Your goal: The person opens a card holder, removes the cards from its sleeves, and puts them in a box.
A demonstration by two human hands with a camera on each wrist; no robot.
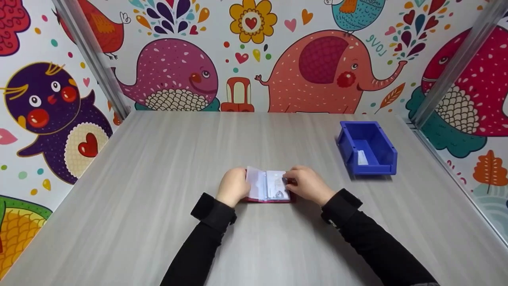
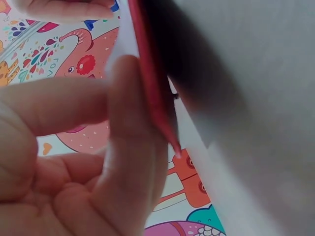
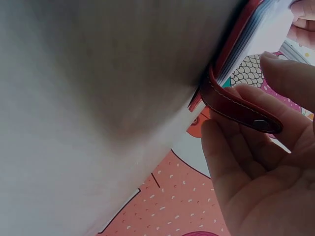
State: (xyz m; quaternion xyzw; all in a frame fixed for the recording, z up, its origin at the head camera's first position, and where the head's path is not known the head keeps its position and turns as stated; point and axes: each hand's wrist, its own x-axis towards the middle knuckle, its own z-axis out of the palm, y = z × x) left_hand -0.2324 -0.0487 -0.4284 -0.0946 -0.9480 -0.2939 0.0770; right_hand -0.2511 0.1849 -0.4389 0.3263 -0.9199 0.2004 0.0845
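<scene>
A red card holder lies spread open at the middle of the table, its clear plastic sleeves facing up. A pale printed card shows in the right-hand sleeve. My left hand pinches the left side of the holder, with fingers against the red cover in the left wrist view. At the right edge, my right hand holds the holder with curled fingers. The right wrist view shows its snap strap lying across those fingers, with the thumb near the stacked sleeves.
A blue plastic bin stands at the back right of the table, with a small white item inside. Walls with cartoon animals border the table at the back and both sides.
</scene>
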